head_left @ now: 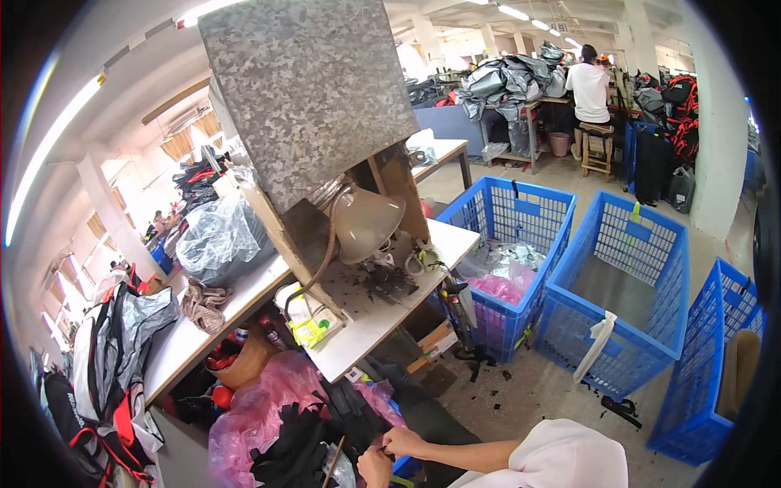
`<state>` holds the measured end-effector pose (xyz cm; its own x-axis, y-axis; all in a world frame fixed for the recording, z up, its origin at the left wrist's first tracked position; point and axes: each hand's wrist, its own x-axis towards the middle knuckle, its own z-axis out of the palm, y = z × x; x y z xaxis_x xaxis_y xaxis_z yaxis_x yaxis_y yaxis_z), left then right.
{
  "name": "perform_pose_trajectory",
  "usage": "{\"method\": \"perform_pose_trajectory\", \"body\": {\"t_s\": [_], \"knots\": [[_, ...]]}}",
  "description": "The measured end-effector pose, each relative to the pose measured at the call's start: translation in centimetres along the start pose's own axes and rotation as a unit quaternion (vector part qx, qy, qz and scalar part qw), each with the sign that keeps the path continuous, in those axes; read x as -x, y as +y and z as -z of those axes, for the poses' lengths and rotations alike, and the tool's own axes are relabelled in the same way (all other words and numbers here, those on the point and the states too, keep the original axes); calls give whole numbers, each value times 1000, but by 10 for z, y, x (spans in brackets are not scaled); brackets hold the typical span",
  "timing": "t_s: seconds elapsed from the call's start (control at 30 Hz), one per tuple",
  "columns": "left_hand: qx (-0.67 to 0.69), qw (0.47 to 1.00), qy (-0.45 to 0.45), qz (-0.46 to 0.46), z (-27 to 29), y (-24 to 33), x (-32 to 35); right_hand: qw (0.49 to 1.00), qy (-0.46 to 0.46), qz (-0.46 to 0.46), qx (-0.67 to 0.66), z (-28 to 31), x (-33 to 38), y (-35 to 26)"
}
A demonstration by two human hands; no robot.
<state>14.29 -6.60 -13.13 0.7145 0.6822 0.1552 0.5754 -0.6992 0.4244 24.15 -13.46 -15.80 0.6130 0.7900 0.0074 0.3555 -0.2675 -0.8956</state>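
Note:
At the bottom of the head view, my left hand and my right hand are close together, fingers closed. A small dark piece shows between their fingertips, too small to name. Just left of them lies a heap of black fabric strips on a pink plastic bag. A thin brown stick slants over the heap beside my left hand. Ahead stands a worktable with a lamp under a grey mottled hood. Black scraps litter the tabletop beneath the lamp.
Blue plastic crates stand to the right, one holding pink and clear plastic. Grey and black bags are piled at the left. A person in white is at a far table. A white pillar rises at the right.

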Motion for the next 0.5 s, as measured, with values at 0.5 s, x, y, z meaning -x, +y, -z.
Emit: {"method": "perform_pose_trajectory", "body": {"t_s": [0.5], "knots": [[156,976,68,135,-10,-43,42,918,-97,-165,-348,-61,5,15]]}}
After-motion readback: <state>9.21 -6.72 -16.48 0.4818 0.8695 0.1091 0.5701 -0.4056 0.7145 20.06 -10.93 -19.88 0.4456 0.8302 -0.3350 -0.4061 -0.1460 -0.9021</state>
